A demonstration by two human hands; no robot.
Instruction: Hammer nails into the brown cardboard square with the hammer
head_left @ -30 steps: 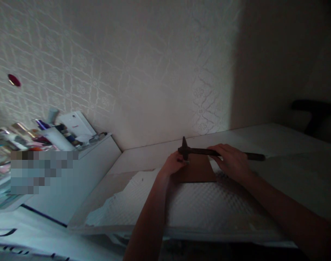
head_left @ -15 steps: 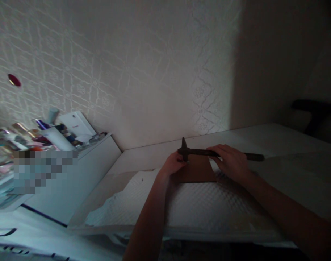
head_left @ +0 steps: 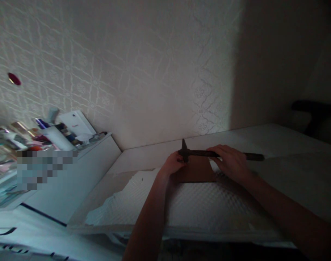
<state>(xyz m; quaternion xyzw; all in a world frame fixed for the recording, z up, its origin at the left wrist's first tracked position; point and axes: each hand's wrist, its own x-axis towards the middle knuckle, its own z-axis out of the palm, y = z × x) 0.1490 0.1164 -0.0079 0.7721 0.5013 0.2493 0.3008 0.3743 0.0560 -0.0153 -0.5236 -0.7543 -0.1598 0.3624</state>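
Note:
My right hand (head_left: 233,162) is wrapped around the dark handle of a hammer (head_left: 200,153), which lies almost level across the view. Its head is at the left end, with the tapered side pointing up and the other side down over a brown board (head_left: 199,172). Close beside the hammer head is my left hand (head_left: 174,163), its fingers pinched together at the board's left part. Whatever those fingertips hold, if anything, is hidden by the hammer head and the dim light. Under the board lies a white quilted sheet (head_left: 143,203) with a ragged left edge.
The pale table (head_left: 285,170) runs along a patterned wall (head_left: 154,90). On the left, a white cabinet (head_left: 81,177) bears bottles, tubes and a white box (head_left: 78,125). A dark armrest-like shape (head_left: 314,107) stands at the far right.
The hammer head has dropped very slightly beside my left fingers. Both hands and the board stay in nearly the same place.

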